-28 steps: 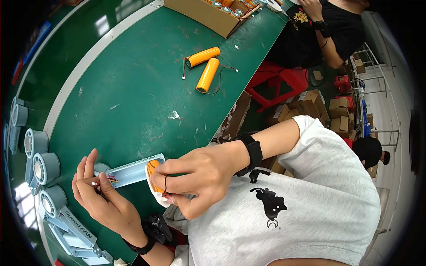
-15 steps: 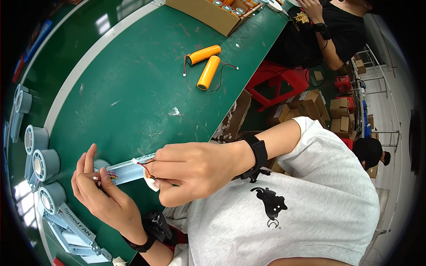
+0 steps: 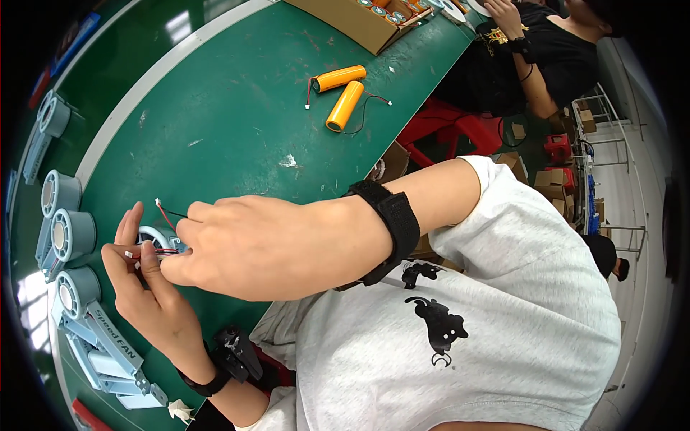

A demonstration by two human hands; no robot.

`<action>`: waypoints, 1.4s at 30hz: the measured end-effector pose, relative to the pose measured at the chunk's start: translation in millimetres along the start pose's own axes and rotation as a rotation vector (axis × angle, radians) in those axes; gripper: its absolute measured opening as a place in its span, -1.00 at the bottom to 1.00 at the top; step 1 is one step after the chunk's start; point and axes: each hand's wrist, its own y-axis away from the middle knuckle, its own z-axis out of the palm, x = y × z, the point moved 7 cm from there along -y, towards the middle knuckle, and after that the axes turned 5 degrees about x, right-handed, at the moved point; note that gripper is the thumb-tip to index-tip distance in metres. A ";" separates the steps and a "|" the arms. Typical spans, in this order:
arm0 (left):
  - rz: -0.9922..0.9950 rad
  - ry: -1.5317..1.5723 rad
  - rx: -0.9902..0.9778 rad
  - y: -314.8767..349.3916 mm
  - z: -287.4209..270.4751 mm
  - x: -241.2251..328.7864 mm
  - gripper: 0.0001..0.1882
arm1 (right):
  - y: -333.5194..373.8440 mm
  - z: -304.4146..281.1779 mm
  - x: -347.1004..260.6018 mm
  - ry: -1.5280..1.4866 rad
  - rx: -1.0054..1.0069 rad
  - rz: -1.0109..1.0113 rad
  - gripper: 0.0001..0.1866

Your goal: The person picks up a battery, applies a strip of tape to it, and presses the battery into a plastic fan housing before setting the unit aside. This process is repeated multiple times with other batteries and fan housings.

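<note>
Right beside table edge [image 3: 402, 136] (hands [image 3: 237, 248] together)

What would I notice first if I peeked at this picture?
First, two hands close together at the near edge of the green table: the right hand covers a small pale blue fan part, and the left hand pinches its thin red and black wires. Further back lie two bright orange cylinders with wires, and grey-blue fan housings line the left edge.

Fan part [image 3: 152, 234] mostly hidden (behind fingers [image 3: 188, 215])
</note>
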 end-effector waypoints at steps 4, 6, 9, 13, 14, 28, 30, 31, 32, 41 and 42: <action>0.064 -0.061 0.045 1.9 -1.3 3.5 -0.86 | -1.3 7.6 4.4 -0.044 -0.078 0.020 -0.91; 0.044 0.006 0.029 1.5 -1.0 0.3 -0.86 | -1.4 17.9 12.2 -0.040 -0.155 0.073 -0.89; 0.033 0.036 0.010 1.5 -4.0 -1.3 -0.86 | -8.2 23.0 20.2 -0.127 -0.267 0.158 -0.86; 0.039 0.118 -0.079 -2.2 0.7 -6.2 -0.88 | 5.9 21.1 25.2 -0.073 -0.166 0.220 -0.85; 0.021 0.186 -0.123 -2.7 0.3 -9.5 -0.90 | 9.1 18.6 25.0 -0.030 -0.090 0.218 -0.85; 0.068 -0.390 -0.504 -4.6 20.8 5.1 -0.83 | 43.2 30.6 61.5 -0.736 -0.314 0.512 -0.70; 0.068 -0.389 -0.474 -2.9 20.6 8.8 -0.83 | 42.5 36.9 59.0 -0.693 -0.328 0.517 -0.70; 0.072 -0.390 -0.457 -3.6 19.5 9.6 -0.84 | 39.3 38.0 56.8 -0.634 -0.341 0.515 -0.69; 0.068 -0.399 -0.467 -2.9 20.1 8.5 -0.84 | 37.1 39.2 56.4 -0.575 -0.354 0.514 -0.68; 0.176 -0.511 -0.640 -12.2 21.4 7.9 -0.80 | 32.3 40.1 48.7 -0.473 -0.294 0.479 -0.75; 0.139 -0.515 -0.653 -13.2 23.1 6.6 -0.80 | 31.2 40.4 47.9 -0.480 -0.307 0.476 -0.75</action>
